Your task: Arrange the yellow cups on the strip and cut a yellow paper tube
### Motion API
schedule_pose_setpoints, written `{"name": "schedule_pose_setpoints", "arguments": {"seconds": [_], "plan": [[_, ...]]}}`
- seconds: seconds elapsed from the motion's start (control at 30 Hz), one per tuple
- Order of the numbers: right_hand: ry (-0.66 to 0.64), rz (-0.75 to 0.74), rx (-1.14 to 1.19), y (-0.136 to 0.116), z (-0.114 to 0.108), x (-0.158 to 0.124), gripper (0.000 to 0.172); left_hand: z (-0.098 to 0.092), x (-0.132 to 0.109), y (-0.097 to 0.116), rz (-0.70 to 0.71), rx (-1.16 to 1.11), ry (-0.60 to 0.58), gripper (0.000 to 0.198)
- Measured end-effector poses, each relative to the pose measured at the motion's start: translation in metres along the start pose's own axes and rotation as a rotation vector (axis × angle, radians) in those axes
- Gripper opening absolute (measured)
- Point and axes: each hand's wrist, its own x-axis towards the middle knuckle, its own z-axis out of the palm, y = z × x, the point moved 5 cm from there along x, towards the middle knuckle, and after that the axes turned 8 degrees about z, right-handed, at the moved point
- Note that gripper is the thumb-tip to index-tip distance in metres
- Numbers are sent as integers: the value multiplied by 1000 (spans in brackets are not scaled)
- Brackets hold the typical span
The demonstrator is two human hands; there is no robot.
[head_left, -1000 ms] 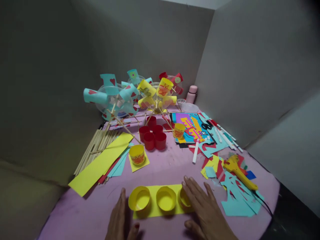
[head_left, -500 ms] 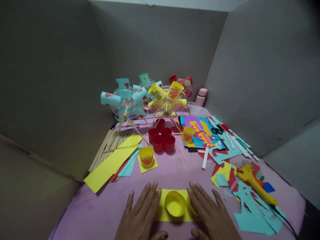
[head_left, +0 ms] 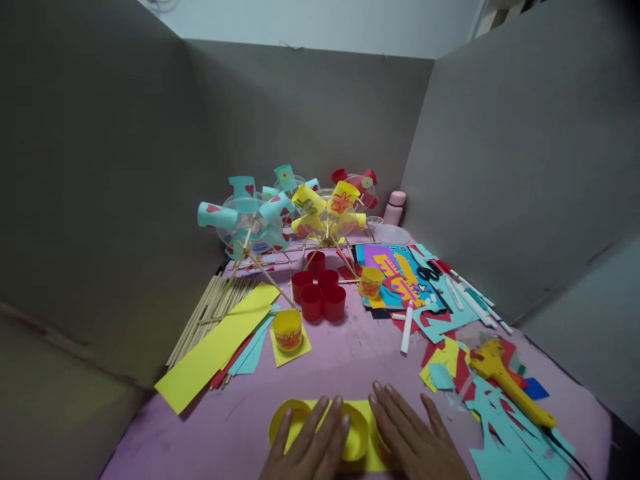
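Note:
At the near edge of the table, a yellow paper strip [head_left: 373, 460] lies flat beneath several short yellow paper cups. My left hand [head_left: 313, 443] stretches its fingers flat between the left cup [head_left: 287, 415] and the middle cup [head_left: 356, 437], covering part of both. My right hand [head_left: 417, 437], fingers also straight and slightly apart, rests over another yellow cup, which is mostly hidden under it. Neither hand grips anything. Farther back, a yellow cup with red drawing [head_left: 288, 331] stands on a small yellow paper square [head_left: 280, 357].
Red paper cups [head_left: 312, 303] cluster mid-table before stick-and-paper wheels [head_left: 245, 207]. Wooden sticks [head_left: 197, 323] and a long yellow strip [head_left: 217, 347] lie left. A yellow glue gun [head_left: 515, 387], paper scraps [head_left: 520, 433], a white marker [head_left: 407, 328] and scissors [head_left: 427, 273] lie right.
My left hand has shifted right, over the middle cup, uncovering the left cup. My right hand stays over its cup. The view has tilted up a little.

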Motion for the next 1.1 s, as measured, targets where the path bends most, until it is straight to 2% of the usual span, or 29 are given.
{"name": "schedule_pose_setpoints", "arguments": {"seconds": [0.1, 0.2, 0.43, 0.53, 0.7, 0.8, 0.93, 1.03, 1.1], "plan": [[-27, 73, 84, 4, 2, -1, 64, -6, 11, 1, 33, 11, 21, 33], [-25, 64, 101, 4, 3, -1, 68, -12, 17, -1, 38, -6, 56, 32], [-53, 136, 131, 13, 7, -8, 72, -9, 9, -3, -10, -54, 11, 38], [-18, 168, 147, 14, 7, -9, 74, -10, 10, -1, -25, 0, 19, 38], [-9, 75, 124, 6, 9, -8, 69, -13, 20, 4, 61, 33, 32, 33], [-13, 97, 132, 7, 12, -9, 71, -14, 23, 3, 54, 44, 24, 33], [-14, 97, 155, 4, 15, -8, 66, -11, 20, 4, 71, 47, 14, 33], [-12, 125, 185, 3, 12, -8, 67, -7, 11, 4, 18, 38, 7, 36], [3, 260, 207, 12, 7, -13, 68, -6, 0, 0, -84, -23, 17, 44]]}}
